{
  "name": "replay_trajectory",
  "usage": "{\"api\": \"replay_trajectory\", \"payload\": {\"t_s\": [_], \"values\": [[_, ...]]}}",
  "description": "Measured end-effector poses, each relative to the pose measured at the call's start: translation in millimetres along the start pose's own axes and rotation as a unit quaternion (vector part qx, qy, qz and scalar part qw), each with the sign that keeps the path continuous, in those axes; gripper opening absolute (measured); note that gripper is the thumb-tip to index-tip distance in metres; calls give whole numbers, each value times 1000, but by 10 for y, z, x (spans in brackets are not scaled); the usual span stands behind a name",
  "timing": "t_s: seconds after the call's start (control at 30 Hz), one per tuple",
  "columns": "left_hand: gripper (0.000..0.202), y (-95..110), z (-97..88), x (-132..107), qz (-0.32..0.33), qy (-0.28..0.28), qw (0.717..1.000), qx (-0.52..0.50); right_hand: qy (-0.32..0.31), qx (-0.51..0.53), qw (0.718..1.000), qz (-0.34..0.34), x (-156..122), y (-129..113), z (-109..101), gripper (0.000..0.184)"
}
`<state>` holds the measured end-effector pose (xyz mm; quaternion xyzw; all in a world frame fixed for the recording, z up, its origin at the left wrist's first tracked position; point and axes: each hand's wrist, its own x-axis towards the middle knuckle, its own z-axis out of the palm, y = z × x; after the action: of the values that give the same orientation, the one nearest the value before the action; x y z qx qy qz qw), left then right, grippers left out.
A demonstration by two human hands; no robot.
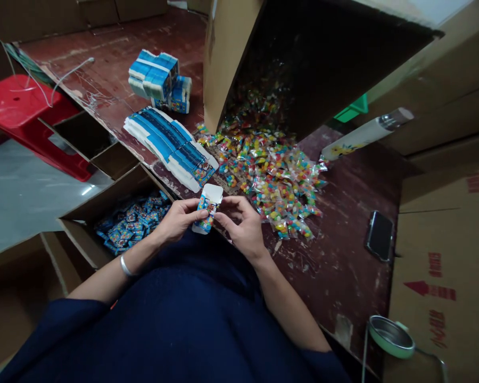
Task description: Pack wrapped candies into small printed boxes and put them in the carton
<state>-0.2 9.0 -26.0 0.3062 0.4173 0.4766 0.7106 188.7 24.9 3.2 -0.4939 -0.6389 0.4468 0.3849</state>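
A small blue printed candy box (208, 208) is held between both hands at the table edge, its white top flap standing up. My left hand (179, 217) pinches its left side, thumb across the front. My right hand (243, 223) has thumb and index finger at its right side. Just beyond lies a fanned row of flat blue-and-white boxes (170, 146). To the right spreads a heap of clear packets of coloured candies (275, 175), spilling from a tipped cardboard carton (227, 58). Below my left forearm, an open carton holds many small blue boxes (133, 223).
Banded stacks of flat boxes (155, 74) stand farther back on the red-brown table (303, 266). A white bottle (361, 135) and a phone (380, 235) lie to the right. A red stool (27, 117) is at left. A green-rimmed metal cup (391, 336) is at lower right.
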Motion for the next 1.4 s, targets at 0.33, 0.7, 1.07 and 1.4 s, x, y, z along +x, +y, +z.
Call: {"api": "replay_trajectory", "payload": {"t_s": [0.33,0.7,1.07,1.4], "values": [[61,-252,150,-43,189,137,969,77,118,49,992,-18,-57,215,278,36],[38,-178,86,-14,91,-46,993,66,120,-37,983,-132,-45,417,139,17],[38,-124,62,-64,115,-2,989,89,23,108,994,-1,81,68,55,25],[52,-106,58,-80,111,-60,982,138,-21,94,992,79,176,126,-130,29]]}}
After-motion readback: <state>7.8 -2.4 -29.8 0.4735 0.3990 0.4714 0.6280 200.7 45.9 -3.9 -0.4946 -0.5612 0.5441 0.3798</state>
